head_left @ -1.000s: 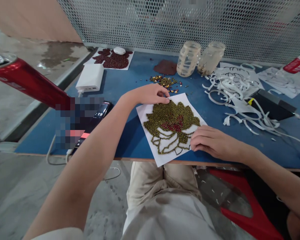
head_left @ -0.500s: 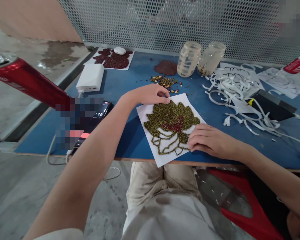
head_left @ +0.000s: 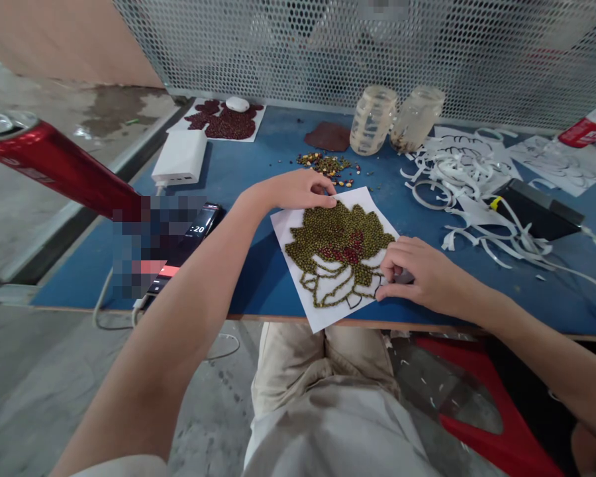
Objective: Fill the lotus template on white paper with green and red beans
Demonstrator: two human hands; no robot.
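Note:
A white sheet [head_left: 298, 291] lies tilted near the table's front edge. It bears a flower picture [head_left: 328, 228] filled with green beans, with dark red beans at its centre. Pale, unfilled petals with bean outlines show lower down. At the sheet's upper left edge rests my left hand [head_left: 302, 189], its thumb on the paper and its curved fingers apart from the thumb. My right hand [head_left: 417, 275] is at the right edge of the sheet, thumb and forefinger spread with a gap between them. Its other fingers are partly hidden.
Loose mixed beans [head_left: 328, 164] lie behind the sheet, near two clear jars [head_left: 375, 119]. White paper strips [head_left: 451, 172] and a black device [head_left: 536, 209] are to the right. On the left are a red can [head_left: 59, 165], a white power bank [head_left: 181, 157] and a phone [head_left: 196, 228].
The fingers of my right hand have parted from the thumb, and the hand has shifted slightly right and up. My left hand and the sheet have stayed in place.

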